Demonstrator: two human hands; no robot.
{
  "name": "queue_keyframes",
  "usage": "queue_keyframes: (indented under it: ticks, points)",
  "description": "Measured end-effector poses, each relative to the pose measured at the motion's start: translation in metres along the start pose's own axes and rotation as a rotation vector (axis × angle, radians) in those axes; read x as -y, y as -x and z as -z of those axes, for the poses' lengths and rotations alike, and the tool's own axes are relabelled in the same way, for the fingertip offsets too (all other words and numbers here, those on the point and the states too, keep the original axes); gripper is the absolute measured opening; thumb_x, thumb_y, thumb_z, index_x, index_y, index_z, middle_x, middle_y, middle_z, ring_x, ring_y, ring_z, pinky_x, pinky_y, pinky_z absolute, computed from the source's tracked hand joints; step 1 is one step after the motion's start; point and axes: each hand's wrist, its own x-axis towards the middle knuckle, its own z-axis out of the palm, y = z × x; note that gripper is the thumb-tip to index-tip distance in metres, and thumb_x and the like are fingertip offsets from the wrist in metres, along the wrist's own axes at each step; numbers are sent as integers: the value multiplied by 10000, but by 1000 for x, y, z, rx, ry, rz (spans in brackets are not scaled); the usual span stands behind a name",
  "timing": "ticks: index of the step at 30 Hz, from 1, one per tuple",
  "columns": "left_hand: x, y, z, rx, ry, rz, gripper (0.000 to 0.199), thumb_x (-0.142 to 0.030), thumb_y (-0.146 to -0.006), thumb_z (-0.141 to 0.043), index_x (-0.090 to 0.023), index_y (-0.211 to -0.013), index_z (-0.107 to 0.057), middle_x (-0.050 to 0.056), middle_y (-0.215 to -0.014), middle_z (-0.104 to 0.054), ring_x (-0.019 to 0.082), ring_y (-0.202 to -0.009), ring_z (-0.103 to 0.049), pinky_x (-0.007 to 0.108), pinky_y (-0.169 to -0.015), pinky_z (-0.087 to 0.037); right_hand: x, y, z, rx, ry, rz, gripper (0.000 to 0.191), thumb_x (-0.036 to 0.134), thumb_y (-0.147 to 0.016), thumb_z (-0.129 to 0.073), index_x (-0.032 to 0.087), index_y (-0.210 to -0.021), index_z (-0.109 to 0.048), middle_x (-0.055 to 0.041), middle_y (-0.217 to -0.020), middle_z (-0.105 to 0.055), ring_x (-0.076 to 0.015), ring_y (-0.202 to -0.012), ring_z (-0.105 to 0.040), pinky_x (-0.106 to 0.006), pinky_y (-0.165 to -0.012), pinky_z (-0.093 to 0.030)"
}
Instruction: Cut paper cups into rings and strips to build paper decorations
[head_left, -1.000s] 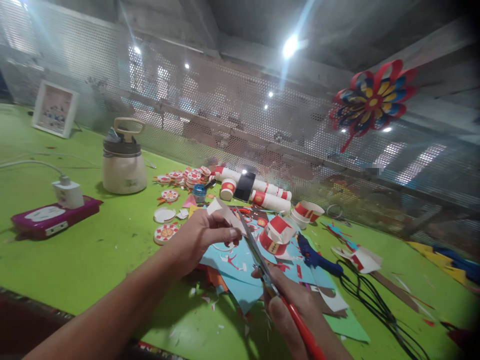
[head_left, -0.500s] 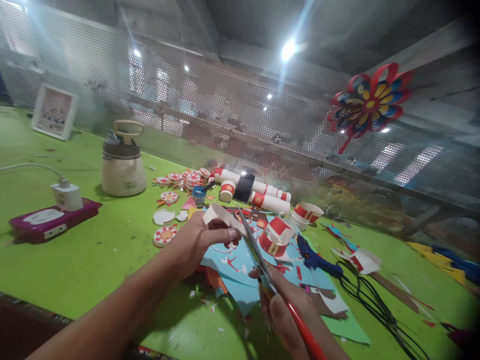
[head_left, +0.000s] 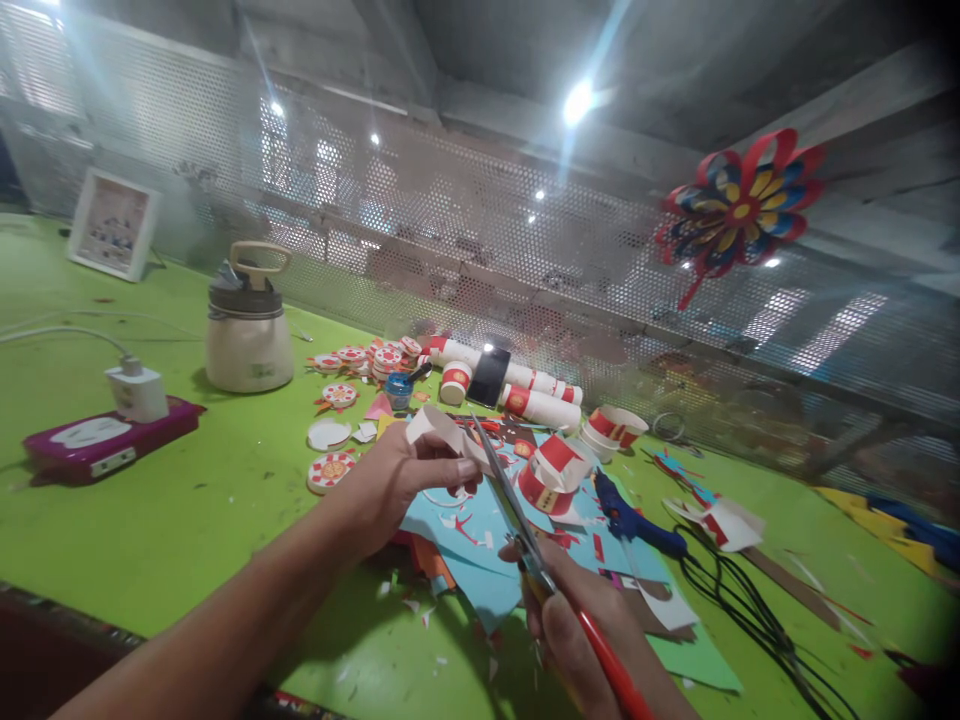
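Note:
My left hand (head_left: 397, 480) pinches a curled white paper strip (head_left: 433, 428) between thumb and fingers. Closed round the red handles of the scissors (head_left: 517, 510) is my right hand (head_left: 574, 620). The blades point up and away, their tips beside the strip's right end; whether they touch it I cannot tell. Beneath both hands lie light blue paper sheets (head_left: 457, 545) strewn with red and white scraps. Just beyond the blades stands a cut red-and-white paper cup (head_left: 551, 490).
A blue glue gun (head_left: 637, 525) with a black cable lies at right. Behind are stacked cups (head_left: 544, 404), a phone (head_left: 489, 376) and a blue jar (head_left: 398, 390). Patterned discs (head_left: 330, 471), a purple power strip (head_left: 112, 440) and a sprayer bottle (head_left: 249, 345) sit left.

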Motion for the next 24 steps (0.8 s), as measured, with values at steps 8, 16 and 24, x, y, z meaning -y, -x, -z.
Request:
queue_keyframes:
  ticks: [8, 16, 24]
  points:
    - [0, 1, 1, 12, -22, -26, 106, -230, -752, -636, -154, -803, -691, 28, -729, -644, 155, -710, -555, 294, -680, -403, 6, 0, 1, -11, 42, 21, 581, 685, -861, -283, 185, -1003, -542, 17, -639, -453, -128, -547, -425, -258, -517, -319]
    - [-3, 0, 1, 63, 2, -18, 127, -258, -768, -644, -149, -795, -702, 31, -704, -641, 141, -685, -543, 275, -660, -406, -4, 0, -1, 27, -49, -3, 612, 690, -857, -284, 165, -1045, -537, 13, -634, -449, -89, -460, -343, -217, -406, -275]
    - [-7, 1, -3, 26, 6, -52, 191, -290, -817, -592, -142, -753, -693, 41, -703, -651, 142, -658, -547, 268, -621, -415, -3, -1, -1, -5, -49, 9, 591, 664, -865, -315, 148, -1027, -554, 13, -622, -433, -93, -485, -365, -207, -407, -273]
